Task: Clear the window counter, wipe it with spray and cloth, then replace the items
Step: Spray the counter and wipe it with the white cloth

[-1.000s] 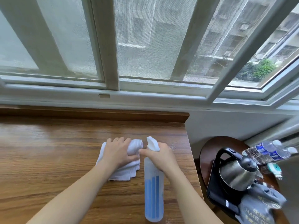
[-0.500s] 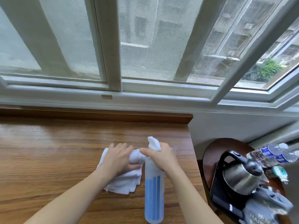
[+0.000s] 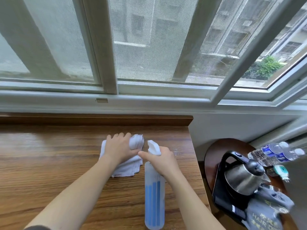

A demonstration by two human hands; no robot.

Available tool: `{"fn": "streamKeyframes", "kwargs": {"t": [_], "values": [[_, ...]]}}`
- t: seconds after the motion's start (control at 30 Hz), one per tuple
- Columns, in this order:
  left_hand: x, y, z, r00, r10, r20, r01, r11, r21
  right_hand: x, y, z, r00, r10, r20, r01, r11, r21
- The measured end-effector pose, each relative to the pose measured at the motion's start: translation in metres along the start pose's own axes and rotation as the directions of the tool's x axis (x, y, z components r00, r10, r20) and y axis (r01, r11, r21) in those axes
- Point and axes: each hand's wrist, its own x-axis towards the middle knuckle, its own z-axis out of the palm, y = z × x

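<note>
Two Hands at Work on a Cleared Window Counter

Both hands are busy near the right end of the wooden counter (image 3: 49, 163). The left hand (image 3: 118, 149) presses down on a folded white cloth (image 3: 126, 170), its fingers curled over the bunched far edge, so its grip is closed on the fabric. The right hand (image 3: 160, 161) wraps around the neck of a spray bottle (image 3: 154, 196), forefinger stretched toward the white nozzle (image 3: 153, 147); that grip is firmly closed too. The bottle hangs just beside the cloth, nozzle pointing away toward the window, and fine droplets speckle the wood just right of the hand.

Judging by the bare surface, clearing is done and wiping is underway. The removed items, a kettle (image 3: 243, 177), water bottles (image 3: 274, 152) and a grey bag (image 3: 265, 213), crowd a small round table (image 3: 214, 151) close to the counter's right edge.

Risks from here: a wide sweep of the right elbow could knock the kettle or bottles, and spray aimed too far right would drift onto them. Missing the strip against the back ledge is also likely.
</note>
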Motion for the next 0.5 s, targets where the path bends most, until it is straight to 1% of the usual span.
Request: {"fn": "streamKeyframes", "kwargs": {"t": [0.1, 0.17, 0.27, 0.33, 0.5], "values": [[-0.022, 0.002, 0.0, 0.999, 0.042, -0.009, -0.042, 0.999, -0.017, 0.001, -0.001, 0.001, 1.0, 0.008, -0.004, -0.008, 1.0, -0.004], [-0.039, 0.003, 0.004, 0.996, 0.079, -0.041, -0.081, 0.996, -0.03, 0.002, -0.001, 0.001, 1.0, 0.017, -0.001, -0.017, 1.0, 0.0], [-0.068, 0.004, 0.016, 0.982, 0.163, -0.094, -0.164, 0.986, 0.001, 0.003, -0.001, 0.002, 1.0, 0.028, -0.004, -0.028, 0.999, 0.017], [-0.081, 0.003, 0.025, 0.974, 0.194, -0.121, -0.195, 0.981, 0.005, 0.005, -0.001, 0.003, 1.0, 0.029, -0.006, -0.029, 1.0, 0.003], [-0.065, -0.003, 0.029, 0.948, 0.252, -0.196, -0.248, 0.968, 0.044, 0.011, 0.0, 0.003, 1.0, 0.022, 0.003, -0.021, 0.999, -0.027]]}}
